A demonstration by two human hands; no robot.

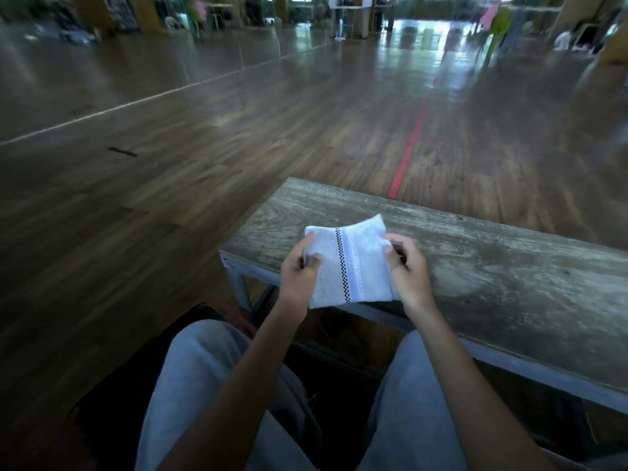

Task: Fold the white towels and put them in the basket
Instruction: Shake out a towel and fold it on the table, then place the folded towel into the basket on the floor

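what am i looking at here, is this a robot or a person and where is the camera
There is no machine here: a person sits wearing a camera on the head, so this single picture looks down over their own arms. The left hand and right hand each grip one side of a folded white towel with a checked stripe, at the near edge of a worn wooden table. Below are knees in grey trousers; beyond lies a wooden floor.
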